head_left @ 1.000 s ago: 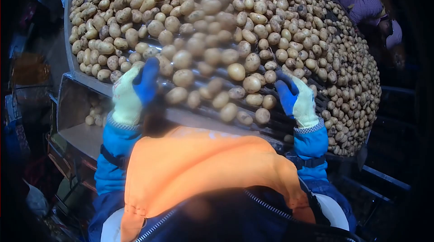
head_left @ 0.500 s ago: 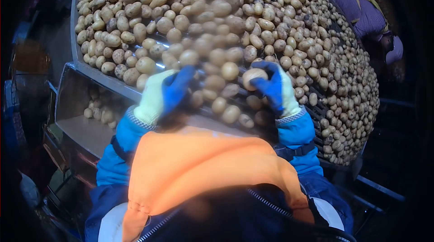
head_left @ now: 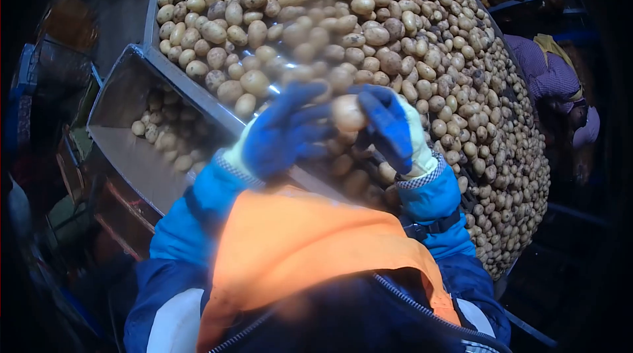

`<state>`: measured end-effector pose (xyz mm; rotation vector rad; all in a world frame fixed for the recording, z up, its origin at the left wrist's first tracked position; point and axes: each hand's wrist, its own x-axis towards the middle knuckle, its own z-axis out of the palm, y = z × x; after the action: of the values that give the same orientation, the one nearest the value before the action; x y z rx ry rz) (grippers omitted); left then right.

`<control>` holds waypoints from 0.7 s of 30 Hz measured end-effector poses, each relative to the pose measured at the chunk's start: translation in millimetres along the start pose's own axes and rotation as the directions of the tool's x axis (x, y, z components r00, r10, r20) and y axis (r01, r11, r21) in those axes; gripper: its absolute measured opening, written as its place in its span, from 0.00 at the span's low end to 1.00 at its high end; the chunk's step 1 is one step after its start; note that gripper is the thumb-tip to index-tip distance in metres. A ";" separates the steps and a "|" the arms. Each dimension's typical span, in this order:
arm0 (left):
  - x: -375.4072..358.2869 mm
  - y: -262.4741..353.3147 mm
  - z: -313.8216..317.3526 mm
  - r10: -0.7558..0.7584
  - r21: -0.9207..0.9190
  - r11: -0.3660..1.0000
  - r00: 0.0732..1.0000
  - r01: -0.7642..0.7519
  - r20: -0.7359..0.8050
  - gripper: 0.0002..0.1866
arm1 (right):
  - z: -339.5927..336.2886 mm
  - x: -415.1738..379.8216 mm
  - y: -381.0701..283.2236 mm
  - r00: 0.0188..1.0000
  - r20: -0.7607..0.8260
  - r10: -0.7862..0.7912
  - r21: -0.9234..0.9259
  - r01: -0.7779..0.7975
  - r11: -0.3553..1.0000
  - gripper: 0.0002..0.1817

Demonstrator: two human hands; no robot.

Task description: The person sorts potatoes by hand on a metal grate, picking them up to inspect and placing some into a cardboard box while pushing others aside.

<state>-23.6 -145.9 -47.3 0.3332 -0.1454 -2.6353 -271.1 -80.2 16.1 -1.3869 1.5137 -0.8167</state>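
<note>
Potato heap (head_left: pixel 422 56): smooth round and oval skins, some earth-smudged, behind a straight grey metal rim (head_left: pixel 192 87).
Bib (head_left: pixel 316 231): smooth orange sheet, softly creased.
Side bin (head_left: pixel 125 148): angular, flat-floored, with a potato cluster (head_left: pixel 166 132) inside.
Sleeves (head_left: pixel 432 201): puffy blue fabric, checked cuffs (head_left: pixel 422 173).
Left hand (head_left: pixel 287 132): gloved, blue-coated, fingers spread beside the held potato (head_left: pixel 348 113); contact unclear.
Right hand (head_left: pixel 388 127): likewise gloved, gripping that pale, rounded potato between both hands.

Potato heap (head_left: pixel 422 63), my landmark: top end cut off by the upper edge, middle blurred. At its near side, I see the left hand (head_left: pixel 287 132) blurred; the right hand (head_left: pixel 390 127) partly hides one potato (head_left: pixel 347 114). Left of the heap, a sleeve (head_left: pixel 201 201) covers part of the bin (head_left: pixel 122 145); right, shadow obscures a person (head_left: pixel 541 72).
</note>
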 end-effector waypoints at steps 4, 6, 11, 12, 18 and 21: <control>3.0 -2.9 19.6 0.033 -0.278 0.960 0.999 -0.020 0.041 0.27 | 14.1 4.8 -33.3 0.979 -0.013 0.202 0.319 -0.188 0.929 0.21; -0.5 -4.4 3.5 0.154 -0.045 0.986 0.985 -0.158 -0.075 0.26 | 1.9 2.7 -30.7 0.952 -0.087 0.293 0.387 -0.239 0.890 0.21; -13.6 -8.4 5.6 0.469 0.679 0.602 0.874 -0.421 0.127 0.26 | -18.1 -12.4 -15.0 0.925 -0.161 0.345 0.392 -0.261 0.882 0.21; -11.2 -4.3 6.6 0.453 0.656 0.640 0.886 -0.400 0.099 0.25 | -15.9 -14.8 -16.8 0.923 -0.175 0.344 0.368 -0.263 0.892 0.21; -11.7 19.7 48.1 0.367 0.328 0.905 0.888 -0.271 -0.276 0.23 | -11.1 -32.1 -12.2 0.912 -0.217 0.349 0.391 -0.247 0.887 0.21; -9.1 31.3 30.4 0.547 0.623 0.711 0.813 -0.326 -0.199 0.22 | -16.8 -39.1 -9.7 0.891 -0.263 0.370 0.347 -0.271 0.898 0.20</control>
<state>-9.7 -167.8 -11.1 0.8720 -0.7893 -1.9415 -284.1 -44.9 38.3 -0.7687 1.7247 -1.0457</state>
